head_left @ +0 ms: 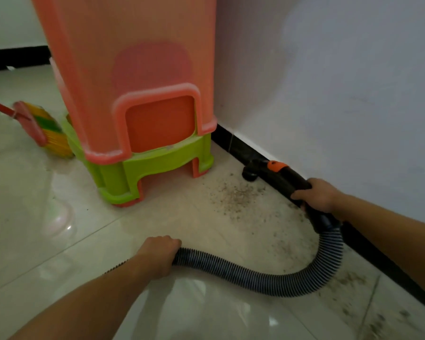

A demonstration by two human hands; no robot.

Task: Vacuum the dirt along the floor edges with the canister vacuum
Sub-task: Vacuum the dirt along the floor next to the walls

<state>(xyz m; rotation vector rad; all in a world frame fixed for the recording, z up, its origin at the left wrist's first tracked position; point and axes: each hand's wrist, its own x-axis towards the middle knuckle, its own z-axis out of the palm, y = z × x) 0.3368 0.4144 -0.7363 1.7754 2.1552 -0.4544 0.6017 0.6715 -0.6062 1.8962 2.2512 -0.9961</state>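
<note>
Glossy pale floor tiles (59,229) meet a white wall (329,82) along a black skirting (231,142), with gritty dirt (234,195) scattered between the hands and more behind the right hand along the skirting. Beyond the left hand lie a red-handled broom (38,127) and stacked plastic stools (142,106), salmon over green, standing just left of the nozzle. The left hand (158,253) is closed around the ribbed vacuum hose (255,276), and the right hand (317,195) grips the black hose handle (284,179), whose nozzle (250,174) touches the floor at the skirting.

a home room: glossy pale tiled floor (59,229), black skirting (233,143), stacked pink and green plastic stools (142,106), a colourful broom (44,128).
</note>
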